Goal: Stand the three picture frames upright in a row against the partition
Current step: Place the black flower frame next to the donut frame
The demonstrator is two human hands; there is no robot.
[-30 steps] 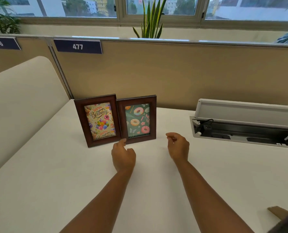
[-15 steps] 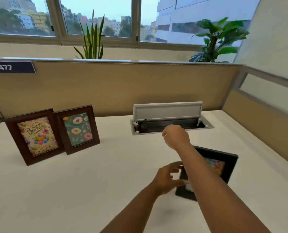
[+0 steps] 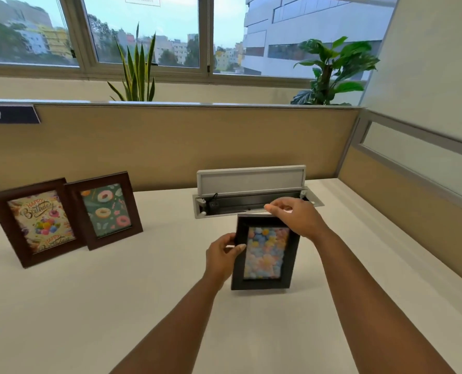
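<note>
Two brown picture frames stand upright side by side at the left of the white desk: the birthday frame [image 3: 37, 222] and the doughnut frame [image 3: 105, 210], both a little in front of the tan partition [image 3: 170, 147]. A black frame [image 3: 265, 253] with a pastel flower picture is held upright, tilted, in the middle of the desk. My left hand [image 3: 221, 255] grips its left edge. My right hand [image 3: 296, 215] pinches its top edge.
An open grey cable box [image 3: 251, 191] with its lid raised is set into the desk right behind the black frame. A side partition [image 3: 413, 184] closes the right. Two potted plants [image 3: 136, 74] stand behind the back partition, under the windows.
The black frame lay flat at the right of the desk; both hands have taken hold of it and raised it upright, nearer the middle. The brown frames have not moved.
</note>
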